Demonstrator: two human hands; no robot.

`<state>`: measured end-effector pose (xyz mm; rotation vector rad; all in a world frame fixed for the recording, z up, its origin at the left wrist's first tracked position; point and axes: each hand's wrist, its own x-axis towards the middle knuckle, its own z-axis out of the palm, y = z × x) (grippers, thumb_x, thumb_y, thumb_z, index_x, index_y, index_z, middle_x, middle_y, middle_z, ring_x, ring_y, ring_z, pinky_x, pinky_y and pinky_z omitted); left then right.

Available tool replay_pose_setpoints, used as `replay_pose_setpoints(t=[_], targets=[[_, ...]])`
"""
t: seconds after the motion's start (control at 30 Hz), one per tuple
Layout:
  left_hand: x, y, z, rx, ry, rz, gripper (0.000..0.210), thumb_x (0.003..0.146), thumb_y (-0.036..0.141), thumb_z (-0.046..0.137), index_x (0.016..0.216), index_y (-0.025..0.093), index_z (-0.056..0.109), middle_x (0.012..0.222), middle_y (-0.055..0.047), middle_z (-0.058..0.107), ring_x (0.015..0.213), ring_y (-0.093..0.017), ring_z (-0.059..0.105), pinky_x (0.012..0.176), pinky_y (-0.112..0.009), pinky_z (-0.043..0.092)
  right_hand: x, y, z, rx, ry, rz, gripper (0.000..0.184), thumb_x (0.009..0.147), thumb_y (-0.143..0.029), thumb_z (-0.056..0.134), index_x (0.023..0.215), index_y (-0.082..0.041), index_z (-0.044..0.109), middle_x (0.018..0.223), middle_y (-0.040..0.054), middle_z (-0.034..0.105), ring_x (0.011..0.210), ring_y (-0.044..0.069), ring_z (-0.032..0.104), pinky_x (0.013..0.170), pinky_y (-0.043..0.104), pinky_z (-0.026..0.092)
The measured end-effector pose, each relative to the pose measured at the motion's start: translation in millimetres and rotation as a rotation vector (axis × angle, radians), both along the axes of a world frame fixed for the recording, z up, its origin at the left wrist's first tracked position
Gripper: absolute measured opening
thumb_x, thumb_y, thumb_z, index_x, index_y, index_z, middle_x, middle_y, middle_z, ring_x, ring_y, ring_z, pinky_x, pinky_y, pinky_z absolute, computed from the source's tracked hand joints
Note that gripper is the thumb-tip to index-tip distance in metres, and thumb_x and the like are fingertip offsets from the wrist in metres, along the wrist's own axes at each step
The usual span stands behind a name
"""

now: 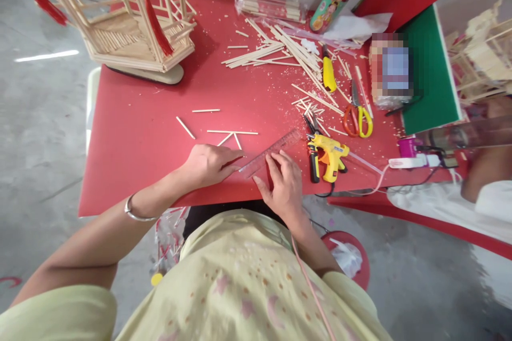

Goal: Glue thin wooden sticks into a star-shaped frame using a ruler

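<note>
A clear plastic ruler lies slanted on the red table near its front edge. My right hand holds it, fingertips on its lower edge and thumb close to the table. Beside the ruler's left end is my left hand, its thumb and index finger brought close together and the other fingers curled. Whatever they pinch, if anything, is too small to make out. Just beyond this hand, a thin wooden stick lies crosswise, with two short sticks slanting down from it. Two loose sticks, one slanted and one level, lie farther left.
A wooden stick model with red tassels stands at back left. Right of my hands are a yellow glue gun, pliers, scissors and a yellow cutter. Loose sticks and scraps cover the back. Another person's arm shows at right.
</note>
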<state>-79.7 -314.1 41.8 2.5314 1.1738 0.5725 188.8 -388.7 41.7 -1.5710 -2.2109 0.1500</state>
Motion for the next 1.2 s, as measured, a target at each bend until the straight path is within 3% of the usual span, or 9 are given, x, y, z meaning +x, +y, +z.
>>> replay_pose_setpoints(t=[0.2, 0.43, 0.6, 0.77, 0.97, 1.03, 1.2], targets=[[-1, 1, 3.1, -0.033, -0.001, -0.016, 0.037, 0.108, 0.045, 0.056, 0.131, 0.026, 0.079, 0.099, -0.003, 0.086, 0.082, -0.018, 0.08, 0.058, -0.026, 0.043, 6, -9, -2.6, 0.021, 0.045, 0.019, 0.057, 0.105, -0.05, 0.063, 0.155, -0.023, 0.06, 0.133, 0.0174, 0.068, 0.138, 0.037, 0.061, 0.119, 0.059, 0.051], [-4, 1, 2.8, -0.034, -0.033, -0.027, 0.039, 0.109, 0.046, 0.056, 0.133, 0.025, 0.078, 0.097, -0.005, 0.086, 0.078, -0.017, 0.08, 0.06, -0.024, 0.049, 10, -4, 1.2, -0.028, 0.017, 0.107, 0.055, 0.108, -0.046, 0.059, 0.159, -0.025, 0.057, 0.16, 0.0141, 0.061, 0.152, 0.035, 0.053, 0.127, 0.062, 0.045], [-6, 2, 7.7, -0.025, -0.169, 0.008, 0.033, 0.109, 0.043, 0.059, 0.12, 0.024, 0.083, 0.096, -0.003, 0.086, 0.076, -0.015, 0.08, 0.069, -0.024, 0.056, 11, -2, 6.5, 0.002, 0.025, 0.138, 0.054, 0.107, -0.044, 0.062, 0.156, -0.021, 0.06, 0.16, 0.0141, 0.062, 0.152, 0.033, 0.054, 0.126, 0.058, 0.047], [-8, 6, 6.7, 0.017, -0.238, 0.045, 0.029, 0.109, 0.038, 0.059, 0.111, 0.024, 0.085, 0.096, -0.004, 0.086, 0.08, -0.015, 0.08, 0.074, -0.024, 0.058, 13, 18, 18.6, -0.076, -0.025, 0.259, 0.046, 0.11, -0.041, 0.059, 0.152, -0.025, 0.065, 0.157, 0.0113, 0.065, 0.149, 0.031, 0.056, 0.125, 0.056, 0.048], [-8, 13, 12.2, 0.103, -0.257, 0.186, 0.032, 0.108, 0.037, 0.058, 0.105, 0.021, 0.085, 0.098, -0.008, 0.08, 0.084, -0.017, 0.075, 0.076, -0.027, 0.057, 17, 45, 38.5, -0.119, -0.106, 0.386, 0.043, 0.106, -0.045, 0.066, 0.141, -0.021, 0.074, 0.14, 0.0134, 0.074, 0.13, 0.032, 0.065, 0.114, 0.051, 0.054], [-6, 19, 18.1, 0.127, -0.187, 0.208, 0.033, 0.109, 0.037, 0.056, 0.105, 0.021, 0.084, 0.102, -0.009, 0.079, 0.087, -0.017, 0.073, 0.074, -0.027, 0.054, 16, 49, 44.6, -0.108, -0.114, 0.321, 0.036, 0.109, -0.042, 0.061, 0.135, -0.021, 0.077, 0.128, 0.0119, 0.077, 0.119, 0.029, 0.068, 0.106, 0.046, 0.056], [24, 48, 32.3, 0.133, 0.001, 0.123, 0.029, 0.105, 0.038, 0.061, 0.103, 0.022, 0.084, 0.104, -0.009, 0.076, 0.081, -0.019, 0.069, 0.062, -0.029, 0.04, 1, 74, 52.5, -0.102, -0.237, -0.042, 0.029, 0.11, -0.032, 0.056, 0.124, -0.02, 0.079, 0.113, 0.0139, 0.074, 0.101, 0.028, 0.071, 0.083, 0.039, 0.057]])
